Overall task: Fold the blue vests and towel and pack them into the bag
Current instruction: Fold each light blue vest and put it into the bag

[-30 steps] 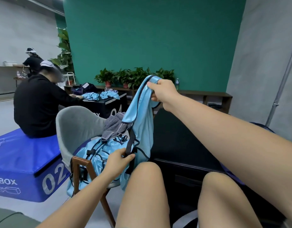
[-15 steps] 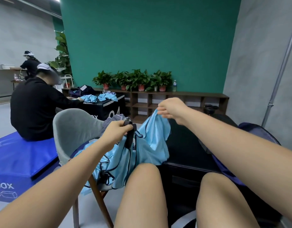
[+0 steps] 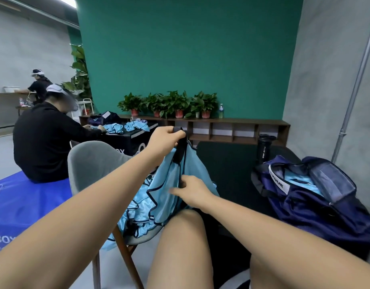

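Observation:
A light blue vest (image 3: 169, 180) with black trim hangs in front of me over the grey chair (image 3: 92, 161). My left hand (image 3: 165, 138) is raised and shut on the vest's black strap at the top. My right hand (image 3: 192, 190) is lower and pinches the vest's black edge near its middle. More blue vests (image 3: 138, 213) lie crumpled on the chair seat. The navy bag (image 3: 317, 201) lies open on the black table (image 3: 228, 163) at the right, with light blue cloth showing inside. I cannot see the towel.
A black sport bottle (image 3: 264, 149) stands on the table behind the bag. A person in black sits on a blue box (image 3: 23, 201) at the left. A low wooden shelf (image 3: 232, 130) with potted plants lines the green wall.
My left hand rose with the black strap, lifting the vest. My right hand dropped from the vest's top edge to its middle. The view turned right, bringing the navy bag into sight.

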### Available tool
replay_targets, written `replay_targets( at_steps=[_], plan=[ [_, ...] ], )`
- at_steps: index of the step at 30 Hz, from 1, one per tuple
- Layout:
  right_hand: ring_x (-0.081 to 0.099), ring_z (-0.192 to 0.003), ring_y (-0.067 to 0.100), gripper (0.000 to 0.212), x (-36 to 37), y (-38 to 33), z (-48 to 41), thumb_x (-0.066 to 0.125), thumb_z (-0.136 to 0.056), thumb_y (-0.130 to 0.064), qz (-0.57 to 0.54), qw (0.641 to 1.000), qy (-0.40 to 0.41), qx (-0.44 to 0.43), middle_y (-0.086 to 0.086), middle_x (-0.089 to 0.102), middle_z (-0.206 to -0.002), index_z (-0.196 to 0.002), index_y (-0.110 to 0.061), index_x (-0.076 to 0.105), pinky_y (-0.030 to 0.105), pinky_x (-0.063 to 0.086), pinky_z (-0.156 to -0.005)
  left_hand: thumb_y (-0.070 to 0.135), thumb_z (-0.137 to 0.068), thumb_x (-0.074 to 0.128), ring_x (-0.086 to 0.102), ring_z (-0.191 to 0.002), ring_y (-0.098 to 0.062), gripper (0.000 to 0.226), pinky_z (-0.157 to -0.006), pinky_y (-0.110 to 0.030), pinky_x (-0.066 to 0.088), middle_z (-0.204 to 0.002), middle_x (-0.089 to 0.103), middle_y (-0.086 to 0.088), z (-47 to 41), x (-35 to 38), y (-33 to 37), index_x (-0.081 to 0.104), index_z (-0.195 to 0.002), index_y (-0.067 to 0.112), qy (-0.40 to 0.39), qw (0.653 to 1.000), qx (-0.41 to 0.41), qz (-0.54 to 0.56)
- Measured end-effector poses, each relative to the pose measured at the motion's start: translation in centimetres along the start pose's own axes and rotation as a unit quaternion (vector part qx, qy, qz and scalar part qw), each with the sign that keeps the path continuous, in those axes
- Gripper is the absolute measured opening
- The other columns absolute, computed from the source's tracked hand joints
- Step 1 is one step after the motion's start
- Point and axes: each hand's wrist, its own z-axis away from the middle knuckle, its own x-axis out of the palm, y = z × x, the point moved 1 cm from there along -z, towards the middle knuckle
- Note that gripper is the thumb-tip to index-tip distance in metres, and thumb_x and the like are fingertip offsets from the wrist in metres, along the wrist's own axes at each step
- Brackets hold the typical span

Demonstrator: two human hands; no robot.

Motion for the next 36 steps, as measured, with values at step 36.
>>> replay_targets(
  at_steps=[36],
  plan=[
    [0.073,-0.089,0.02,0.024,-20.9,-5.7,-4.7,0.069,-0.101,-0.025,-0.267,0.952,0.15,-0.021,0.003,0.078,-0.095,-0.08,-0.016,0.064,0.036,0.058,-0.085,0.024,-0.098,0.07,0.048,-0.06,-0.008,0.028,-0.057,-0.026,0.036,-0.059,0.057,0.015,6.7,-0.3,-16.1,0.062,-0.072,0.018,-0.053,0.986,-0.089,-0.127]
  ],
)
